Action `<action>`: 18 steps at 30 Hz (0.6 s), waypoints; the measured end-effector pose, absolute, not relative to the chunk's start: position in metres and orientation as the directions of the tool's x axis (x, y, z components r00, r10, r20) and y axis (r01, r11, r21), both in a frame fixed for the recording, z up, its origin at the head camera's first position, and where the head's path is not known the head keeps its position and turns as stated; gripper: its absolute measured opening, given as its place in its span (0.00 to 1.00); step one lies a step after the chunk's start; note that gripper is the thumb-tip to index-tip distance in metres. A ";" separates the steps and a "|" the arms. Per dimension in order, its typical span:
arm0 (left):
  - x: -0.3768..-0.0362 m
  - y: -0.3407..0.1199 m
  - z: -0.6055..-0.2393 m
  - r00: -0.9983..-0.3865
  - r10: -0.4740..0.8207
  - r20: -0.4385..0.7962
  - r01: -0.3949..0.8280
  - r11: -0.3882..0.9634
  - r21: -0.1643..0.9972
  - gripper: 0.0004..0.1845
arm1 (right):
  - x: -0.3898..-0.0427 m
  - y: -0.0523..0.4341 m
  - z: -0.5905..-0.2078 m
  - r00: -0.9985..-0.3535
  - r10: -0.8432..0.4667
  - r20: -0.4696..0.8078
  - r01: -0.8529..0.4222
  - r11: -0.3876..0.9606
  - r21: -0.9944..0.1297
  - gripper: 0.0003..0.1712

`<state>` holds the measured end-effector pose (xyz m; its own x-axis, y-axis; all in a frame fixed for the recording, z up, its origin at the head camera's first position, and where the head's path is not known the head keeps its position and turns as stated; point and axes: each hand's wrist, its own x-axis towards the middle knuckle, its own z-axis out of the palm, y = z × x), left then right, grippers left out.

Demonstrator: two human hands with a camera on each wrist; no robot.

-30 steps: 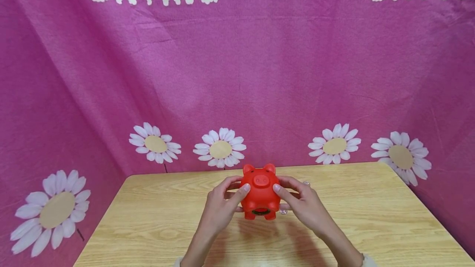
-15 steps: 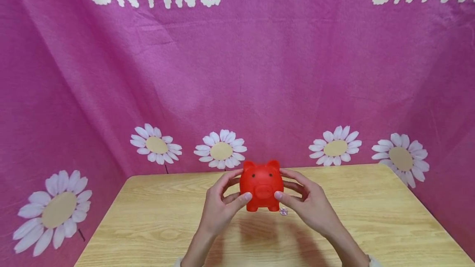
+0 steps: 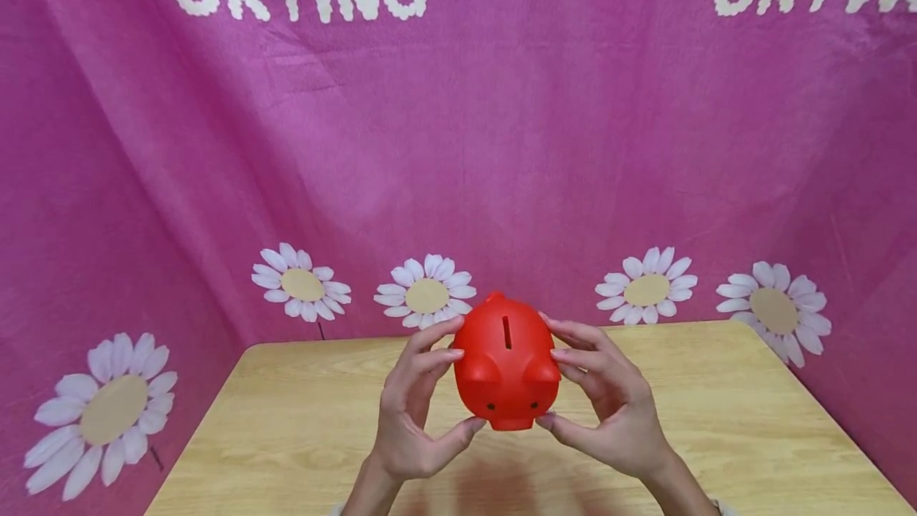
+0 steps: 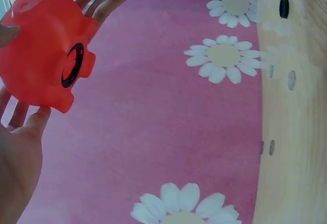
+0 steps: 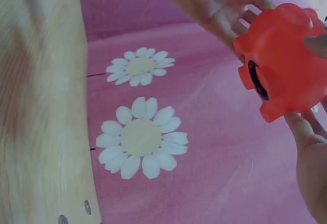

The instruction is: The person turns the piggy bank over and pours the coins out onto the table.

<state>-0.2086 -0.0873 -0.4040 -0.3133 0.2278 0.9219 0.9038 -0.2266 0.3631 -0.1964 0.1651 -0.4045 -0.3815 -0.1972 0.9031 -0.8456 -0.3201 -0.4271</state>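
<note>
A red piggy bank [image 3: 506,373] is held in the air above the wooden table [image 3: 286,420], snout tipped down towards me and coin slot [image 3: 506,333] facing up. My left hand [image 3: 440,388] grips its left side, thumb under the snout and fingers curled round the back. My right hand [image 3: 573,381] grips the right side the same way. In the left wrist view the piggy bank [image 4: 36,55] shows a round black-rimmed hole [image 4: 74,65] in its belly, also seen as the hole [image 5: 254,78] in the right wrist view.
Several small coins [image 4: 291,80] and a small black round piece [image 4: 284,7] lie on the table top [image 4: 296,173]. A pink cloth [image 3: 501,142] with white daisies and the word CRYING hangs behind and on both sides of the table.
Both hands have lifted the piggy bank off the table and rolled it forward: first its belly faced me, then its snout, now its slotted back. The coin beside it is hidden.
</note>
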 end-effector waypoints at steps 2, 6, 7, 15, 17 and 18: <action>-0.209 -0.088 -0.405 -0.348 0.234 0.908 0.893 -0.213 0.397 0.37 | -0.196 0.165 -0.406 -0.419 -0.201 0.885 -0.838 -0.289 -0.462 0.41; -0.210 -0.090 -0.409 -0.477 0.250 0.843 0.837 -0.163 0.522 0.37 | -0.195 0.166 -0.411 -0.562 -0.214 0.799 -0.783 -0.174 -0.597 0.44; -0.210 -0.090 -0.410 -0.495 0.251 0.832 0.828 -0.152 0.539 0.36 | -0.195 0.166 -0.412 -0.582 -0.217 0.784 -0.773 -0.153 -0.616 0.44; -0.206 -0.091 -0.412 -0.646 0.239 0.725 0.745 -0.013 0.667 0.34 | -0.193 0.166 -0.415 -0.701 -0.196 0.686 -0.701 0.012 -0.713 0.39; -0.205 -0.091 -0.413 -0.719 0.222 0.658 0.679 0.023 0.734 0.33 | -0.193 0.165 -0.416 -0.749 -0.181 0.637 -0.655 0.063 -0.753 0.35; -0.204 -0.091 -0.413 -0.757 0.212 0.618 0.639 0.039 0.769 0.32 | -0.193 0.165 -0.417 -0.776 -0.175 0.606 -0.626 0.088 -0.775 0.34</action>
